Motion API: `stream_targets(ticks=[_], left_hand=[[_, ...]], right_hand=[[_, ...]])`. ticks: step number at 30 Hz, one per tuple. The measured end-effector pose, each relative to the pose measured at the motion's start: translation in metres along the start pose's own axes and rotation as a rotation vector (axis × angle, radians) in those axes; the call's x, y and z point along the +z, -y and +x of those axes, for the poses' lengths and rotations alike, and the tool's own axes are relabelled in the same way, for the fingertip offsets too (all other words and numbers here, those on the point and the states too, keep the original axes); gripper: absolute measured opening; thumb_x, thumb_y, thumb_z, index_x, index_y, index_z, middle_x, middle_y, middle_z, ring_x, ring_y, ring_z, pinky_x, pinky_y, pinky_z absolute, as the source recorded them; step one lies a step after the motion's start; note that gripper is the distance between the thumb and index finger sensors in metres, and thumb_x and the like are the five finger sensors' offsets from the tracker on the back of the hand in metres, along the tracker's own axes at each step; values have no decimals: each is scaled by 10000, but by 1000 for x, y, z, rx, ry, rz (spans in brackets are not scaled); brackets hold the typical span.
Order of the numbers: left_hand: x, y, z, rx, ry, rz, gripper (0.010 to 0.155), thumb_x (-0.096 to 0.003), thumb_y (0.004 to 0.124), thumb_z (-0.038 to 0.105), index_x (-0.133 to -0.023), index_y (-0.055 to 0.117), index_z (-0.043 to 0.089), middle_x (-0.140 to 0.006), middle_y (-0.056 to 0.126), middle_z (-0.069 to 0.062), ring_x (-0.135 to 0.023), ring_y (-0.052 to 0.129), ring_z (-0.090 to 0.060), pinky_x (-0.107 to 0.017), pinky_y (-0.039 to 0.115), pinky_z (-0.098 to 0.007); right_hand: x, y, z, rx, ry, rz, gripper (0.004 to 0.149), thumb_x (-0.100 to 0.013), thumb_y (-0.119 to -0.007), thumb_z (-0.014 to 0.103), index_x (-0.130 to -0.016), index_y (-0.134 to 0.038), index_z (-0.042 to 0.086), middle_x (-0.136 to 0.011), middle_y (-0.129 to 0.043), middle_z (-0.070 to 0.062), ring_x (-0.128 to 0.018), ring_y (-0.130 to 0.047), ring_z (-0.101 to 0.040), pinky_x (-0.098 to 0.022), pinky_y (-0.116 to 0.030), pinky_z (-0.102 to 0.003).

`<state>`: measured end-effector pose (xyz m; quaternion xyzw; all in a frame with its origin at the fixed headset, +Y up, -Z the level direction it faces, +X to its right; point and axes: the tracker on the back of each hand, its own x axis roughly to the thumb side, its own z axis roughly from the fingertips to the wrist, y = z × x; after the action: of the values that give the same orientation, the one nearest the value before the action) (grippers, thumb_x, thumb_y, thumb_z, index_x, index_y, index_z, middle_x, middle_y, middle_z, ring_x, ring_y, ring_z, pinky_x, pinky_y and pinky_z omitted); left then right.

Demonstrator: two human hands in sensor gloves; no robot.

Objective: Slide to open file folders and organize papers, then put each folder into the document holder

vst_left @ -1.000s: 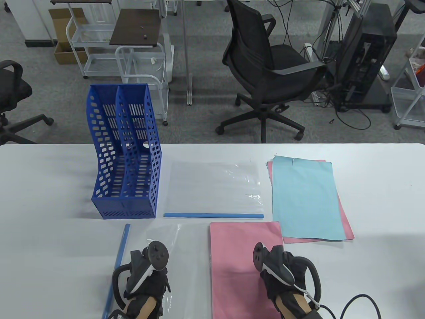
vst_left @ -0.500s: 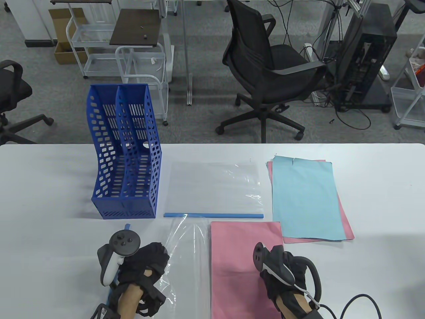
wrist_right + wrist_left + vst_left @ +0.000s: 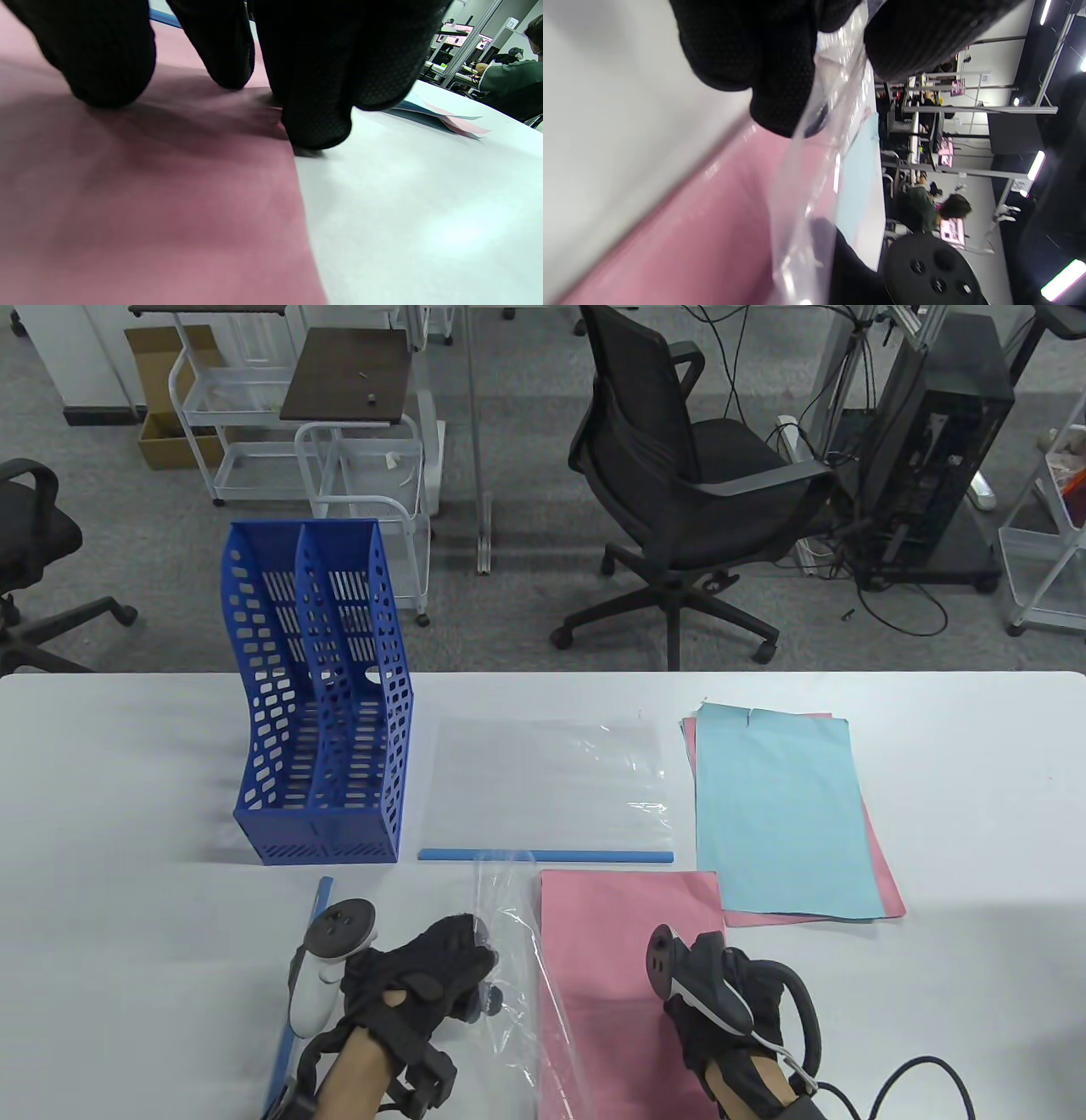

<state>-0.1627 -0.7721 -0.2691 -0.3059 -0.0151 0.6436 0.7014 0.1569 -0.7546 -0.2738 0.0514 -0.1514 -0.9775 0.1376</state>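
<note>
L hand [image 3: 424,976] pinches the clear folder sheet [image 3: 509,933] between thumb and fingers [image 3: 780,84]; the sheet's near-L part is lifted off the table [image 3: 127,814] and curls up over the L edge of the pink paper [image 3: 619,950]. Film is creased, glare on it. Tracker on back of L hand.

R hand [image 3: 721,984] rests on the pink paper, fingers [image 3: 314,106] straight-ish, tips down on the paper's R edge, one tip right at the paper/table border. Holds nothing, just presses flat.

Landmark = blue document holder [image 3: 318,704], upright, far-L part of table, both slots w/o folders.
- Second clear folder [image 3: 547,785]: just R of holder, flat, its blue slide bar [image 3: 545,856] along the near edge, bar still on.
- Loose blue slide bar [image 3: 297,1010]: near side of holder, toward the person, lies at a slant on table, partly under L wrist. Apart from the lifted sheet.
- Pink paper: near and R of holder, just beyond the fitted slide bar on the near side.
- Paper stack [image 3: 785,814], light blue sheet on top, pink under it: well R of holder, past the flat folder; its near-L corner overlaps or touches the pink paper's far-R corner, can't tell which.
</note>
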Motion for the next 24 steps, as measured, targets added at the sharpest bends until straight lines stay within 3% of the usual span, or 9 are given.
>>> stream_targets(ticks=[6, 9, 11, 13, 15, 16, 18, 20, 24], left_hand=[[-20, 33, 2, 7, 39, -114, 840, -462, 806, 478, -1113, 402, 134, -1086, 607, -193, -713, 1040, -224, -600, 854, -460], [-27, 42, 2, -33, 45, -211, 760, -484, 763, 523, -1115, 502, 189, -1111, 604, -149, -776, 985, -262, -638, 801, -488], [-26, 43, 3, -82, 29, -152, 710, -490, 764, 509, -1093, 576, 185, -1107, 604, -154, -756, 976, -267, -620, 797, -490], [-21, 42, 7, -226, -8, 4, 684, -482, 777, 484, -1072, 627, 169, -1093, 615, -171, -724, 975, -268, -581, 811, -483], [-19, 44, 15, -483, -39, 212, 652, -474, 791, 430, -1053, 668, 155, -1092, 608, -177, -713, 955, -273, -544, 818, -474], [-20, 45, 17, -587, -59, 265, 617, -477, 779, 391, -1043, 692, 160, -1092, 613, -172, -709, 953, -270, -533, 822, -466], [-27, 53, 20, -841, -159, 339, 609, -478, 778, 377, -1047, 700, 175, -1109, 590, -164, -751, 913, -286, -539, 807, -462], [-36, 62, 18, -972, -247, 312, 638, -472, 792, 431, -1051, 686, 185, -1127, 540, -152, -788, 850, -281, -559, 786, -430], [-48, 80, 21, -1053, -273, 346, 702, -448, 827, 512, -1046, 667, 182, -1134, 513, -135, -807, 792, -306, -574, 755, -428]], right_hand=[[0, 0, 0, 3, 0, -5, 741, -371, -810, 566, -1003, -663, 207, -977, -770, -204, -682, -970, -327, -586, -794, -532], [0, 0, 0, 2, 0, -6, 742, -371, -810, 569, -1002, -664, 209, -975, -769, -207, -680, -971, -325, -585, -794, -530], [0, 0, 0, 3, 0, -8, 743, -369, -809, 571, -1002, -663, 211, -975, -770, -201, -681, -971, -319, -588, -792, -526], [0, 0, -1, 2, 0, -8, 744, -367, -810, 572, -1002, -663, 213, -974, -770, -202, -683, -969, -315, -591, -789, -523], [0, 0, -1, 1, 0, -8, 744, -366, -810, 573, -1002, -662, 215, -974, -771, -195, -684, -968, -312, -593, -787, -522], [0, 0, -1, 2, 0, -8, 744, -367, -810, 573, -1002, -663, 215, -975, -771, -193, -685, -967, -313, -593, -788, -521], [0, 0, -1, 3, -1, -8, 745, -368, -809, 573, -1004, -660, 213, -976, -769, -196, -686, -965, -313, -594, -786, -522], [0, 0, -1, 4, -1, -8, 746, -367, -807, 575, -1004, -660, 214, -974, -770, -200, -684, -967, -312, -594, -787, -520], [0, 0, -1, 3, 0, -11, 745, -366, -809, 573, -1003, -662, 216, -973, -773, -194, -682, -969, -311, -594, -787, -519]])
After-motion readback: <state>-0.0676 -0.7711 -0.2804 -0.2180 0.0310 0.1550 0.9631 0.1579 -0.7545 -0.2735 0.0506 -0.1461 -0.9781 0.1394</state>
